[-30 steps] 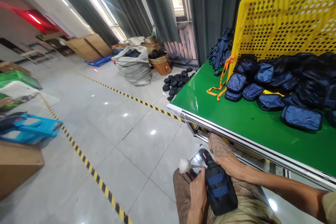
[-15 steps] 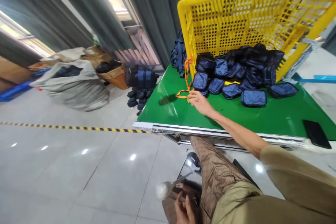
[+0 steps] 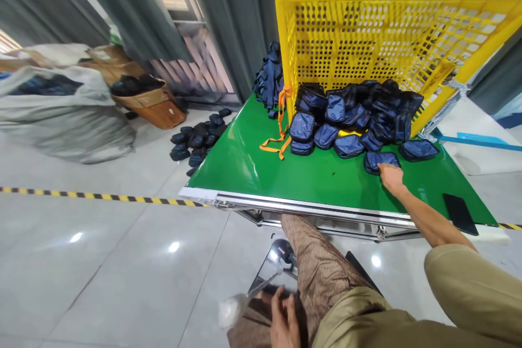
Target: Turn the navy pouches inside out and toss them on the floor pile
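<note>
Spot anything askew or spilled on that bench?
Yes. The yellow crate lies tipped on its side on the green table, and blue pouches spill out of its open mouth. More pouches on the floor lie loose beside the table. An orange strap trails from the crate's corner. The right hand touches one pouch.

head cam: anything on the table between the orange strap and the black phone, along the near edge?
In the head view, the stretch of green table from the orange strap to the black phone is bare, except the right hand reaching across onto a blue pouch.
</note>
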`<action>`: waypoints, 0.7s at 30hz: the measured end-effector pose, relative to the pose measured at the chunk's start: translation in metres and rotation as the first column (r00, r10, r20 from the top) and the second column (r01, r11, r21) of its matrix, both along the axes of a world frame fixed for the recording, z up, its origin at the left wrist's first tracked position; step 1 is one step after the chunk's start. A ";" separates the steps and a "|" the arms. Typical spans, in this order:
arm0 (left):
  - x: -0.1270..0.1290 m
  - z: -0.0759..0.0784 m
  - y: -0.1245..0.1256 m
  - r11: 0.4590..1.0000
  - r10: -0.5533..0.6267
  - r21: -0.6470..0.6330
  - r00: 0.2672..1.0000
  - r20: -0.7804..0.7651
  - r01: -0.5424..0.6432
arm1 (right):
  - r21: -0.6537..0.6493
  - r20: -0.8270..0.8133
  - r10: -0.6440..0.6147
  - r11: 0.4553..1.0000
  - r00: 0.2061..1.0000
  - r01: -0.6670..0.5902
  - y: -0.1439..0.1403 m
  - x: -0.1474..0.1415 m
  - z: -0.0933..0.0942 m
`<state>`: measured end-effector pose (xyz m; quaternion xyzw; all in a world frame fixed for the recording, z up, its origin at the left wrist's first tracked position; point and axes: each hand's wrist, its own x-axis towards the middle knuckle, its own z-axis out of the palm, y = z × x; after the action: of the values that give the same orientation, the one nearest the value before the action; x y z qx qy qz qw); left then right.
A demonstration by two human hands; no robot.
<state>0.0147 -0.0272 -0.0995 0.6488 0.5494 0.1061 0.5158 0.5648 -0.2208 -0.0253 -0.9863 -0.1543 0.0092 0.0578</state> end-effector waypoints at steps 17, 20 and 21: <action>0.090 0.121 0.021 0.927 0.228 -0.374 0.808 0.543 -0.010 | 0.786 -0.202 0.956 0.289 0.214 -0.547 0.098 -0.251 0.025; 0.080 0.120 0.016 0.969 0.146 -0.245 0.857 0.494 -0.024 | 0.805 -0.428 0.892 0.448 0.143 -0.388 0.106 -0.279 0.042; 0.079 0.120 0.013 0.979 0.110 -0.202 0.886 0.451 -0.018 | 0.792 -0.485 0.860 0.509 0.159 -0.335 0.109 -0.290 0.046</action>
<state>0.0935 -0.0140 0.0202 0.5337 0.4403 0.2202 0.6876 0.2747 -0.1121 0.0212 -0.6194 -0.4969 0.4785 0.3748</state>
